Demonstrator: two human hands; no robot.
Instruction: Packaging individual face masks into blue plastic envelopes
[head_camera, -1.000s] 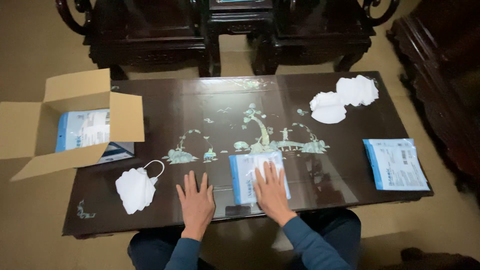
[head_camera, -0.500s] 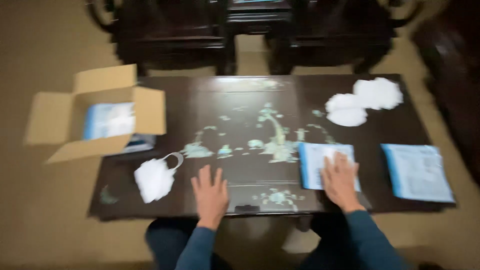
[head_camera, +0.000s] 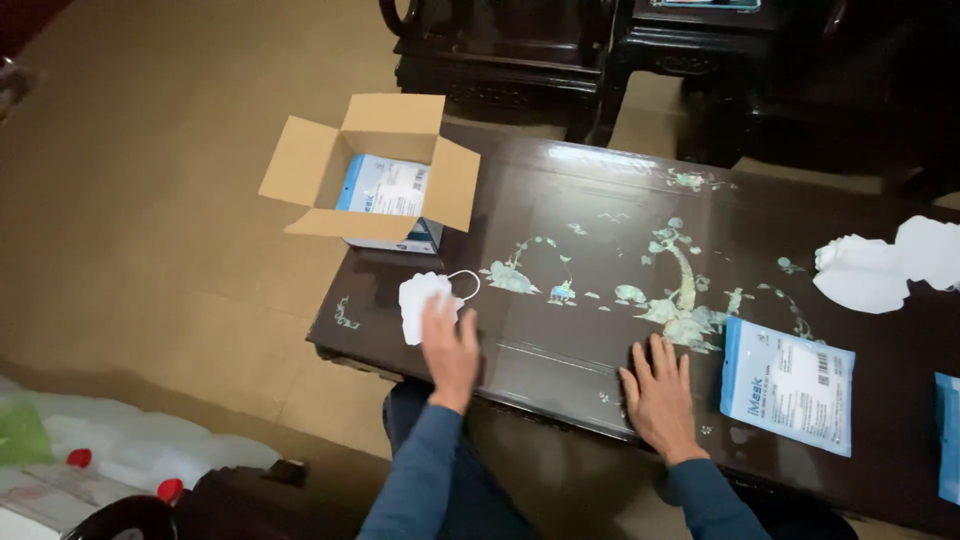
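your left hand (head_camera: 450, 345) lies flat, fingers released, on the soft, light white mask (head_camera: 420, 305) near the table (head_camera: 600, 240) left corner; pinch its folded body. right hand (head_camera: 660, 395) rests empty.

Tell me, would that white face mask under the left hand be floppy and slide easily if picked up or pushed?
Probably floppy: the white face mask looks like thin folded fabric with a loose ear loop. Likely very light, lying flat. The left hand could probably slide it easily, since the table looks glossy.
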